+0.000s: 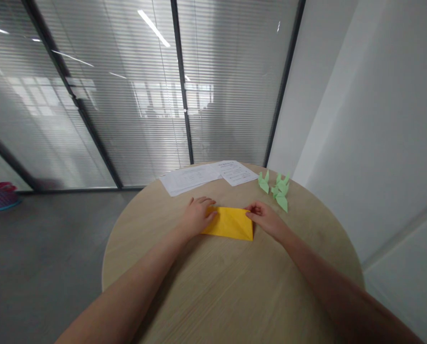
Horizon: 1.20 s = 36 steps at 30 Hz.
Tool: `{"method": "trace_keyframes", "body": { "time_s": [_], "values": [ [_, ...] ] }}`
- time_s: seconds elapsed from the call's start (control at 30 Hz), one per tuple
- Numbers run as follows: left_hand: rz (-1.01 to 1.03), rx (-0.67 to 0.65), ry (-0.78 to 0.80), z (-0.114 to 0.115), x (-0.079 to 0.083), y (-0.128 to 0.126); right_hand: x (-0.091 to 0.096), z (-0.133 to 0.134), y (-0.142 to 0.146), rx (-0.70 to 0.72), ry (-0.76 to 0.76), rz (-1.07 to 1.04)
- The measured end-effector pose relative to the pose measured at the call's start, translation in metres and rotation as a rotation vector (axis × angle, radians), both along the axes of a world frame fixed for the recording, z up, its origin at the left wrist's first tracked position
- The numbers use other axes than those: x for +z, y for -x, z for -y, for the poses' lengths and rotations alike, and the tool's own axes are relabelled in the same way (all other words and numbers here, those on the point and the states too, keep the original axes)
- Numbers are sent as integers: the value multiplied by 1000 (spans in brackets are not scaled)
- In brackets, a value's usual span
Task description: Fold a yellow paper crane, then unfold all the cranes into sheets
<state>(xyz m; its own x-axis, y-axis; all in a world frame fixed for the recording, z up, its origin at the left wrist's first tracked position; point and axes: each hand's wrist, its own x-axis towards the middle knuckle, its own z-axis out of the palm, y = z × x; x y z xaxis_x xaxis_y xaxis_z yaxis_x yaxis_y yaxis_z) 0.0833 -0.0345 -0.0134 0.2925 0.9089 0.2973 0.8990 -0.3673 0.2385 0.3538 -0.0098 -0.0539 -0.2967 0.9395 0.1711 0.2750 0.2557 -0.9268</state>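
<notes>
A yellow sheet of paper [231, 223], folded into a long rectangle with creases across it, lies on the round wooden table [213, 286]. On its left end rests my left hand [199, 215], fingers stretched out and the thumb on the paper. My right hand [265, 217] pinches the upper right corner between thumb and fingers. The fingertips behind that corner are partly hidden by the paper.
Green folded paper figures [280, 191] stand at the table's far right. Printed white sheets [195, 177] lie along the far edge. Beyond are glass panels with blinds [231, 95], a white wall [396, 119] at right, and a red-and-blue basket [0, 196] on the floor at left.
</notes>
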Motion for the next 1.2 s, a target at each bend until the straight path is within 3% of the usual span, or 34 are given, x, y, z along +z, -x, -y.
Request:
{"method": "trace_keyframes", "body": {
  "time_s": [0.17,0.47,0.77,1.2],
  "values": [
    [-10,-85,11,13,13,-10,9,10,3,30,-54,-78],
    [150,-73,151,10,20,-5,20,24,7,151,-40,-156],
    [329,-85,234,2,13,-1,20,30,8,247,-102,-124],
    [386,-164,311,13,20,-11,12,34,19,336,308,-79]
  ]
}}
